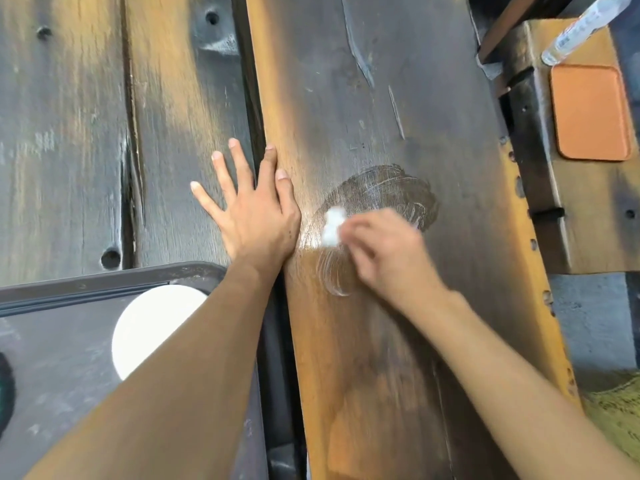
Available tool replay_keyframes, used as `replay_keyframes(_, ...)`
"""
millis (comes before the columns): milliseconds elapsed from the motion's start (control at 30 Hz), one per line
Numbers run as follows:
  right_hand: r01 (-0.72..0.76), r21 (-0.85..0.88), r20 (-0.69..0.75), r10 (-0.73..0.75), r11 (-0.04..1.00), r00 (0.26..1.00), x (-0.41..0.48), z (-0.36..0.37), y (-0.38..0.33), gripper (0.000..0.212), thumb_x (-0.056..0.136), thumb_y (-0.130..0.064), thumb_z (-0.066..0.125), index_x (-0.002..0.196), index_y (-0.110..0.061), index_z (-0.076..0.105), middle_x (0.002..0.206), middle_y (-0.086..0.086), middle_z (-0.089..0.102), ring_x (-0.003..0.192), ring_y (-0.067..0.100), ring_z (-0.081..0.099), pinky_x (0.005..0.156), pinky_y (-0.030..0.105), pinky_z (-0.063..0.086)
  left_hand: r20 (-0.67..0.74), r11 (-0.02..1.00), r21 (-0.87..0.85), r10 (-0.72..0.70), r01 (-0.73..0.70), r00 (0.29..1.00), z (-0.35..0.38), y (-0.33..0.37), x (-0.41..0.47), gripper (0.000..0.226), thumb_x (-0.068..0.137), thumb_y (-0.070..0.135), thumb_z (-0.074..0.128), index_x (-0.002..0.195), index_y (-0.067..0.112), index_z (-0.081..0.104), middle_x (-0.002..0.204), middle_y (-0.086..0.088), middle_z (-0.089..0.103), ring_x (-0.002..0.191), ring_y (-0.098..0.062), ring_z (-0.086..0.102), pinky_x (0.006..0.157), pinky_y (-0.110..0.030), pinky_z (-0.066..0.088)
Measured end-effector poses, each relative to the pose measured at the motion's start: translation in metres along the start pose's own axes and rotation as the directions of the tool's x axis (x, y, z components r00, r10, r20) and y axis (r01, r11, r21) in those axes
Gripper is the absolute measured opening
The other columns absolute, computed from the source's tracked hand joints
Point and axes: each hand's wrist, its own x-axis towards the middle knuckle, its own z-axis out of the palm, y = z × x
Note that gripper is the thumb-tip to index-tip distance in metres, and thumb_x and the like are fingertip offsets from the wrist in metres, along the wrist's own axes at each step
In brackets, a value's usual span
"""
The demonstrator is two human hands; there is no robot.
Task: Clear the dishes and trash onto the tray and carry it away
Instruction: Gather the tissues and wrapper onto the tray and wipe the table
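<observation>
My right hand [388,251] is closed around a small white wad of tissue [333,225] and presses it on the dark wooden table plank [398,98]; the hand is blurred. A wet smear [391,192] with streaks spreads around the wad. My left hand [252,209] lies flat with fingers spread, straddling the gap between two planks. At the lower left a dark grey tray [62,341] rests on the table and holds a white round plate [149,327], partly hidden by my left forearm. A dark round object [5,393] sits at the tray's left edge, cut off by the frame.
To the right stands a wooden bench or stool [588,209] with an orange tray [590,110] and a clear plastic bottle [585,26] lying on it. The left plank [69,133] shows holes and a long crack. Grey floor [588,317] lies beyond the table's right edge.
</observation>
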Motion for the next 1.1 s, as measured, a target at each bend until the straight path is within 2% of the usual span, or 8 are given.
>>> replay_keyframes(100,-0.252,-0.147,-0.162,0.228,0.956,0.96,0.007,-0.037,0.046,0.008,0.081,-0.003,0.074,0.088,-0.006,0.077,0.092,0.012,0.075,0.084,0.035,0.069,0.081,0.04,0.053,0.003,1.0,-0.002,0.0,0.0,1.0,0.002,-0.001,0.001,0.055,0.1,0.046,0.014,0.152,0.041,0.033,0.169,-0.003,0.007,0.155,-0.028,-0.003,0.117,-0.067,-0.007)
replay_keyframes(334,0.059,0.104,0.065,-0.066,0.993,0.996,-0.022,0.006,-0.022,0.008,0.081,0.001,0.078,0.089,-0.001,0.078,0.092,0.01,0.074,0.076,0.032,0.066,0.07,0.038,0.055,0.012,1.0,0.011,0.013,-0.013,1.0,-0.001,0.001,-0.001,0.055,0.101,0.046,0.013,0.153,0.041,0.031,0.169,-0.003,0.005,0.155,-0.028,-0.003,0.117,-0.067,-0.007)
replay_keyframes(567,-0.333,-0.189,-0.191,0.298,0.924,0.935,-0.016,-0.054,0.061,0.007,0.085,-0.008,0.072,0.09,-0.006,0.077,0.093,0.013,0.074,0.085,0.036,0.068,0.08,0.04,0.053,0.05,0.999,0.045,0.029,-0.031,0.998,-0.002,-0.002,0.0,0.055,0.101,0.047,0.012,0.153,0.041,0.029,0.169,-0.004,0.003,0.155,-0.03,-0.003,0.116,-0.068,-0.009)
replay_keyframes(734,0.036,0.016,0.001,-0.036,0.999,0.999,-0.059,0.006,-0.026,0.006,0.085,-0.002,0.075,0.091,-0.004,0.076,0.093,0.006,0.072,0.079,0.027,0.063,0.076,0.032,0.052,0.243,0.999,-0.043,0.03,-0.02,0.969,-0.023,0.0,0.011,0.056,0.101,0.052,0.014,0.153,0.041,0.028,0.17,-0.003,-0.002,0.155,-0.029,-0.008,0.115,-0.067,-0.011)
replay_keyframes(801,0.08,0.019,-0.026,-0.08,0.997,0.996,-0.029,0.022,-0.037,0.004,0.084,0.0,0.075,0.088,-0.002,0.076,0.09,0.008,0.073,0.075,0.03,0.063,0.07,0.035,0.053,0.35,0.994,-0.109,0.021,0.018,0.936,-0.051,-0.004,0.024,0.06,0.099,0.056,0.014,0.147,0.035,0.043,0.167,-0.008,0.016,0.154,-0.032,0.01,0.119,-0.064,0.002)
replay_keyframes(934,-0.322,-0.09,-0.192,0.301,0.943,0.934,0.032,-0.001,0.002,0.013,0.09,-0.005,0.066,0.095,0.0,0.077,0.096,0.018,0.073,0.088,0.041,0.064,0.081,0.038,0.041,0.246,0.986,-0.165,0.068,-0.027,0.967,-0.114,-0.031,0.032,0.063,0.099,0.062,0.015,0.101,0.019,0.061,0.127,-0.023,0.062,0.118,-0.045,0.053,0.1,-0.047,0.038)
replay_keyframes(1001,-0.457,-0.114,-0.24,0.422,0.882,0.874,0.031,-0.019,0.018,0.019,0.094,-0.009,0.06,0.101,-0.001,0.076,0.103,0.019,0.072,0.096,0.041,0.062,0.086,0.038,0.04,0.15,0.98,-0.176,0.124,-0.097,0.981,-0.135,-0.052,0.021,0.056,0.1,0.061,0.018,0.075,0.019,0.046,0.098,-0.02,0.064,0.096,-0.042,0.055,0.084,-0.045,0.039)
replay_keyframes(1101,-0.513,-0.072,-0.304,0.471,0.855,0.828,0.008,-0.033,-0.001,0.02,0.094,-0.012,0.061,0.103,-0.002,0.076,0.104,0.015,0.073,0.101,0.035,0.064,0.09,0.037,0.043,0.084,0.968,-0.193,0.178,-0.159,0.981,-0.158,-0.089,-0.002,0.047,0.102,0.055,0.023,0.073,0.022,0.039,0.081,-0.009,0.055,0.081,-0.035,0.048,0.073,-0.042,0.037)
